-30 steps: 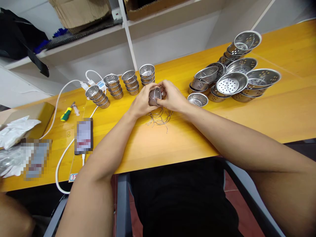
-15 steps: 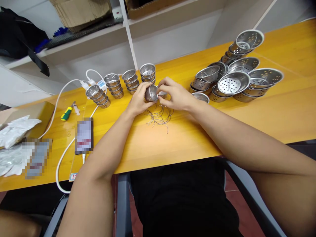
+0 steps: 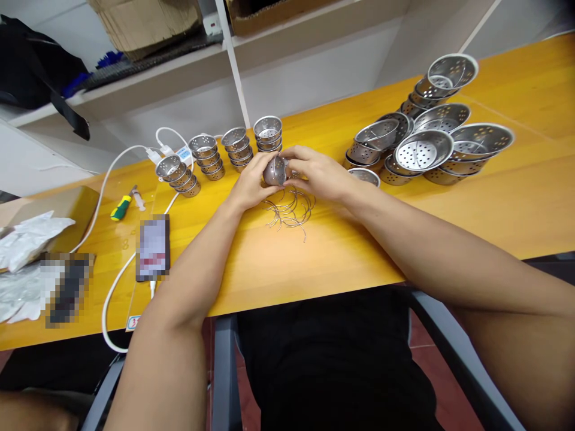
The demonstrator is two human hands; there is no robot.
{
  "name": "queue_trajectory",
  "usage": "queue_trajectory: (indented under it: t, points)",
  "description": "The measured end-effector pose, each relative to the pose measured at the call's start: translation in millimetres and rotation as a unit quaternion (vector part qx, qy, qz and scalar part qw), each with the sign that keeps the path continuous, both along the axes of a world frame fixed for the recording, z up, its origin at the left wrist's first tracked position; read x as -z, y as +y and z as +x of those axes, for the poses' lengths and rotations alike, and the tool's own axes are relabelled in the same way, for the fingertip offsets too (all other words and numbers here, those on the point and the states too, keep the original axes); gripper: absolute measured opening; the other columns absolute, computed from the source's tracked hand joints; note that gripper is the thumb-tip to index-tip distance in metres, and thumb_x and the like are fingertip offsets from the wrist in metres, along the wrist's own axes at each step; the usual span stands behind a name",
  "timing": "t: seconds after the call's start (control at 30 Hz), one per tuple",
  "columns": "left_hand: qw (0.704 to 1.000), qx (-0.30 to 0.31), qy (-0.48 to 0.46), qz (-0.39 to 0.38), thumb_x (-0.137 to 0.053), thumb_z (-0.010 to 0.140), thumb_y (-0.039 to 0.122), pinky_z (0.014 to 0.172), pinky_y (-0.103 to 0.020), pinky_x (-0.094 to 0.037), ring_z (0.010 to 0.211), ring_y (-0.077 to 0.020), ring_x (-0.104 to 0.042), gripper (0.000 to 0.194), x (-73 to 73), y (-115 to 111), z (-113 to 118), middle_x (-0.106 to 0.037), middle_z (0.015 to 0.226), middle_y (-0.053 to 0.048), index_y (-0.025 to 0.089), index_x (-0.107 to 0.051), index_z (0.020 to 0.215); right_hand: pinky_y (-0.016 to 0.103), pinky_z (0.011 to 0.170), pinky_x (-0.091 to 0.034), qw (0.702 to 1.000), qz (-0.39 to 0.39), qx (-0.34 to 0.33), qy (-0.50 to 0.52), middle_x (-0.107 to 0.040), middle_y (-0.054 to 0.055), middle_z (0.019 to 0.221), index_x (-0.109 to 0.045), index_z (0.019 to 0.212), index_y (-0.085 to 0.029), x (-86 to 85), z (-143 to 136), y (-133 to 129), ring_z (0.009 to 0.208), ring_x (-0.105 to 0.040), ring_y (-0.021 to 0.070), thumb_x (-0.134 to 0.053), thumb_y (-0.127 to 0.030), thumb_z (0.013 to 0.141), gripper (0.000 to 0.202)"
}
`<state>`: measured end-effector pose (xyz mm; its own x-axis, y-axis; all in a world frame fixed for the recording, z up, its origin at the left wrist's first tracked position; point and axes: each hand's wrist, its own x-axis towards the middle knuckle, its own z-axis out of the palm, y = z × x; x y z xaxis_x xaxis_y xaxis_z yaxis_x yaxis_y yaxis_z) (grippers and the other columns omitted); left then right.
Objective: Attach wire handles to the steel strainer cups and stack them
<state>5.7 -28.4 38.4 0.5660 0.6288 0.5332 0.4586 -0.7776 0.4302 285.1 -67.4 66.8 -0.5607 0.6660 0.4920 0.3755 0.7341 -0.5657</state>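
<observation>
My left hand (image 3: 248,184) is closed around a small perforated metal cup (image 3: 272,174), which lies tipped so that its opening faces right. Fingers of my right hand (image 3: 317,173) grip the same cup at its rim, and they partly cover the metal behind them. Just below both hands, a loose pile of thin curved wires (image 3: 291,214) rests on the yellow tabletop (image 3: 269,269). Another cup (image 3: 366,176) stands near my right wrist.
Behind my left hand are several short stacks of cups (image 3: 206,158). A larger cluster of stacked cups (image 3: 424,152), some with wires across their mouths, sits at right. Leftward lie a charging phone (image 3: 153,248), a green-yellow-handled tool (image 3: 121,208), white cables (image 3: 108,170) and a box (image 3: 74,218).
My right hand has shifted slightly left and lower, its fingers now closer around the cup's rim. The cup has turned a little in my left hand.
</observation>
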Motion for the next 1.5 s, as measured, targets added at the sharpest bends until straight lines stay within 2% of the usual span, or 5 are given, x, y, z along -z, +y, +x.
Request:
queue_trajectory:
  t: [0.53,0.7,1.0,1.33,1.5]
  points:
    - [0.993,-0.027,-0.081,-0.083,-0.097,0.083,0.094,0.121,-0.053,-0.07,0.141,-0.0373,-0.084,0.105,-6.1,-8.8,-5.5,-0.084,0.156,-0.02,0.021,-0.074,0.155,0.068,0.13,-0.059,0.998,-0.012,-0.05,0.03,-0.083,0.013,0.147,-0.083,0.1,-0.03,-6.2,15.4,-0.2,0.14,-0.078,0.0425,-0.094,-0.067,0.104,0.039]
    - [0.989,-0.071,-0.093,-0.093,-0.086,0.084,0.105,0.108,-0.05,-0.073,0.116,-0.0318,-0.088,0.101,-4.9,-10.1,-7.4,-0.091,0.129,-0.015,0.02,-0.076,0.139,0.069,0.133,-0.058,0.993,-0.036,-0.11,-0.019,-0.079,0.012,0.145,-0.085,0.096,-0.032,-10.6,19.8,-8.1,0.143,-0.076,0.0408,-0.091,-0.071,0.103,0.04]
    - [0.958,-0.058,-0.192,-0.204,-0.067,0.098,0.109,0.062,-0.047,-0.075,0.056,-0.0217,-0.081,0.09,12.6,3.7,-7.0,-0.087,0.113,-0.011,0.027,-0.062,0.135,0.064,0.115,-0.065,1.0,-0.002,-0.03,-0.004,-0.081,0.015,0.14,-0.084,0.106,-0.028,-12.8,18.9,-16.6,0.123,-0.08,0.0397,-0.087,-0.066,0.103,0.038]
    - [0.955,-0.063,-0.215,-0.196,-0.066,0.098,0.109,0.104,-0.059,-0.08,0.134,-0.0363,-0.09,0.093,26.7,19.9,-9.8,-0.083,0.148,-0.019,0.028,-0.063,0.144,0.058,0.109,-0.066,0.989,0.006,-0.073,-0.13,-0.085,0.014,0.127,-0.083,0.114,-0.029,20.8,0.1,-11.7,0.118,-0.079,0.0381,-0.081,-0.052,0.108,0.024]
    - [0.968,-0.04,-0.173,-0.177,-0.063,0.099,0.109,0.114,-0.057,-0.076,0.131,-0.0343,-0.088,0.092,21.8,2.4,3.9,-0.085,0.141,-0.017,0.025,-0.066,0.137,0.065,0.112,-0.063,0.991,0.011,-0.046,-0.128,-0.087,0.016,0.118,-0.085,0.127,-0.026,18.7,-5.0,-20.0,0.12,-0.076,0.0436,-0.079,-0.055,0.108,0.035]
